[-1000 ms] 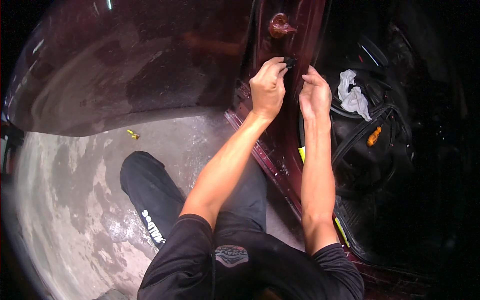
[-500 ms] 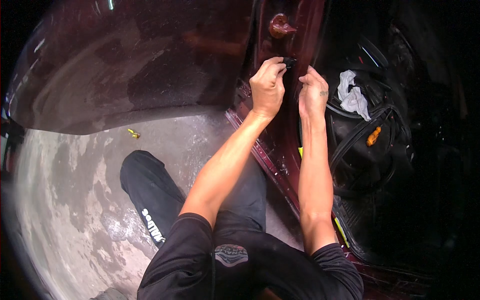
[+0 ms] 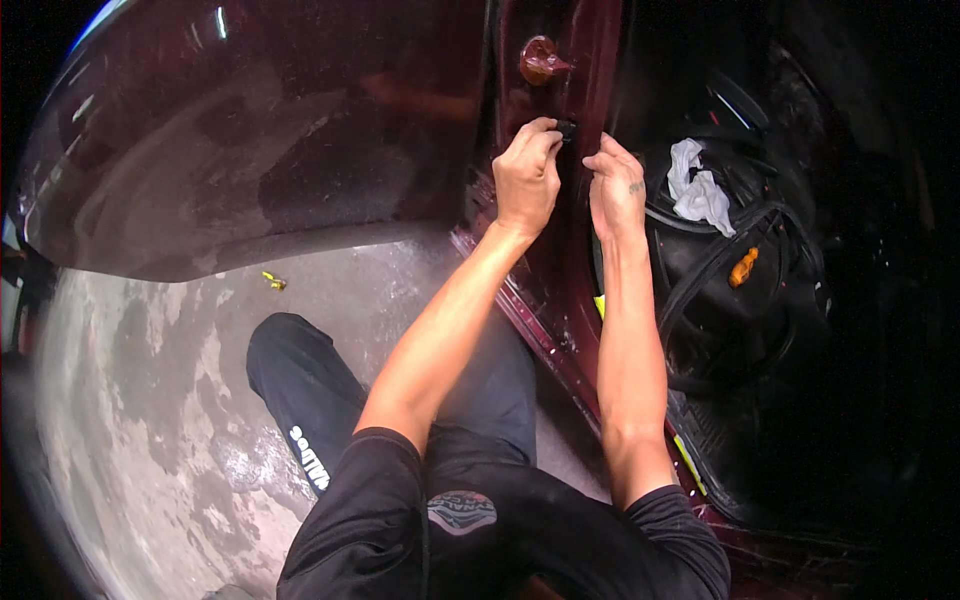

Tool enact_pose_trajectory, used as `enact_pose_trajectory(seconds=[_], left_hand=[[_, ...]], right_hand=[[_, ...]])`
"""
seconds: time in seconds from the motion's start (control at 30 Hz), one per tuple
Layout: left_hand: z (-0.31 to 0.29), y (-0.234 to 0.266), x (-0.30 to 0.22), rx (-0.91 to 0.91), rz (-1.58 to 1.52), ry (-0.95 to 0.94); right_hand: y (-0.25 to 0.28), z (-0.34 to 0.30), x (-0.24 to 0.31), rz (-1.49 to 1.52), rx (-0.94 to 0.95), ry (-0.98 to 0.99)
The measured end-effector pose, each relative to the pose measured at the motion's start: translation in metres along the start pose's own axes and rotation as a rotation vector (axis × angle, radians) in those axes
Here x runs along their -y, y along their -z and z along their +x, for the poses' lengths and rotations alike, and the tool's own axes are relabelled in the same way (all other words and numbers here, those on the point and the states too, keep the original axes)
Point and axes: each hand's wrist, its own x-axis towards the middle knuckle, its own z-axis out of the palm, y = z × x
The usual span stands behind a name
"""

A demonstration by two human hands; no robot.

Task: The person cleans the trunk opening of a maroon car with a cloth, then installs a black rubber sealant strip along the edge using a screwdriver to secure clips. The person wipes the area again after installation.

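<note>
My left hand [image 3: 527, 178] is closed in a pinch at a small black plastic part [image 3: 566, 129]. That part sits against the dark red car door pillar [image 3: 560, 215], below a reddish fitting [image 3: 541, 62] with a protruding tab. Just right of it, my right hand [image 3: 617, 185] is by the pillar's inner edge. Its fingers are loosely bent and apart, with nothing visible between them. The exact shape of the black part is partly hidden by my left fingertips.
A dark red car door [image 3: 280, 130] stands at the left. Inside the car lie a crumpled white cloth [image 3: 700, 190], an orange-handled tool [image 3: 743, 267] and loops of black rubber seal [image 3: 675, 290]. A small yellow item [image 3: 274, 281] lies on the stained concrete floor [image 3: 150, 400].
The pillar and both hands appear slightly further left in view, while the door and floor item sit a little lower. My left hand keeps its pinch at the black part.
</note>
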Motion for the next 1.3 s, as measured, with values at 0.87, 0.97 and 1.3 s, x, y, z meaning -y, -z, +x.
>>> enact_pose_trajectory(seconds=[0.87, 0.97, 1.3], left_hand=[[0.015, 0.004, 0.004, 0.118, 0.004, -0.053], [0.013, 0.006, 0.004, 0.128, -0.001, -0.026], [0.009, 0.013, 0.009, 0.159, -0.020, 0.004]], right_hand=[[0.016, -0.003, 0.020, -0.169, 0.204, -0.109], [0.021, -0.008, 0.025, -0.145, 0.287, -0.133], [0.043, -0.028, 0.038, -0.066, 0.244, -0.195]])
